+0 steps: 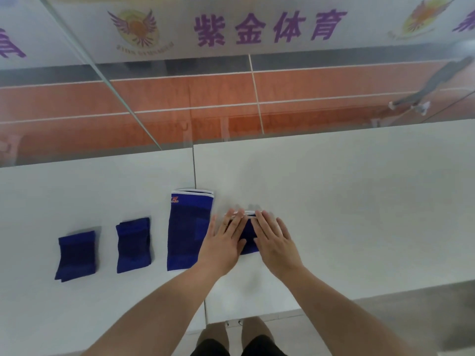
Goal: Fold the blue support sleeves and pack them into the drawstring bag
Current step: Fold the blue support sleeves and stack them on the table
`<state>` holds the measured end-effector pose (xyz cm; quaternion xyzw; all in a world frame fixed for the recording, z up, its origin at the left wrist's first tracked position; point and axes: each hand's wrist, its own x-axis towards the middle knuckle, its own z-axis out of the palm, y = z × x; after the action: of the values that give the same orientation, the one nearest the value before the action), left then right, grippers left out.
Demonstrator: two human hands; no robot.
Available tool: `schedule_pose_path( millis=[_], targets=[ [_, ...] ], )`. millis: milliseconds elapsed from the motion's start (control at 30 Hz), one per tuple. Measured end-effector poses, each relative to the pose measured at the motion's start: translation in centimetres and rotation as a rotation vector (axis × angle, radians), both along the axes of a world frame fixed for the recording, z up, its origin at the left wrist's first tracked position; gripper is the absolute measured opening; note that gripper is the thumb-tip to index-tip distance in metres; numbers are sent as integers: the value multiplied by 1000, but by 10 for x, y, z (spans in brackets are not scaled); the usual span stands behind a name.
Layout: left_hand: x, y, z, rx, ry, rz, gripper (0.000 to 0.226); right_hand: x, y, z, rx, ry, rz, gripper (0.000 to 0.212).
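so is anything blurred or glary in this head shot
Head view: both hands, left and right, show motion blur at the fingertips; the glass partition carries hazy reflections; wide-angle bending curves the white table; soft, even light, faint shadows.

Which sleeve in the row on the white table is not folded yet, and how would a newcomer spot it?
Start at the white table and follow the row of blue pieces rightward from its left end. The unfolded sleeve is third, just left of the left hand. It alone lies full length, with a white-trimmed top edge and a small orange logo.
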<state>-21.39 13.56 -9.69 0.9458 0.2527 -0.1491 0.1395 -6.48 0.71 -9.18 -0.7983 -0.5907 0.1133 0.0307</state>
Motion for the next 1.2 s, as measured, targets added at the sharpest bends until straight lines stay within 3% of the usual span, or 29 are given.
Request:
schedule_pose_path(
  millis=[233, 400, 467, 600, 800, 1100, 1200],
  targets=[
    [-1, 0, -11, 49, 45, -73, 64, 0, 1, -11, -123, -17, 34, 57],
    [2, 4, 13, -51, 42, -64, 71, 3, 11, 7, -141, -18, -9, 55],
    [-12, 9, 28, -80, -1, -66, 65, 2, 18, 18, -56, -40, 21, 45],
    [-69, 16, 40, -30, -48, 7, 50, -15, 36, 42, 86, -107, 125, 3],
    [-141, 37, 39, 10, 101, 29, 64, -52, 63, 58, 73, -138, 217, 8],
    [-142, 42, 23, 108, -52, -68, 25, -92, 62, 53, -59, 54, 271, 39],
    [-140, 41, 19, 129, -142, -33, 20, -94, 64, 50, -45, 156, 177, 29]
  ],
)
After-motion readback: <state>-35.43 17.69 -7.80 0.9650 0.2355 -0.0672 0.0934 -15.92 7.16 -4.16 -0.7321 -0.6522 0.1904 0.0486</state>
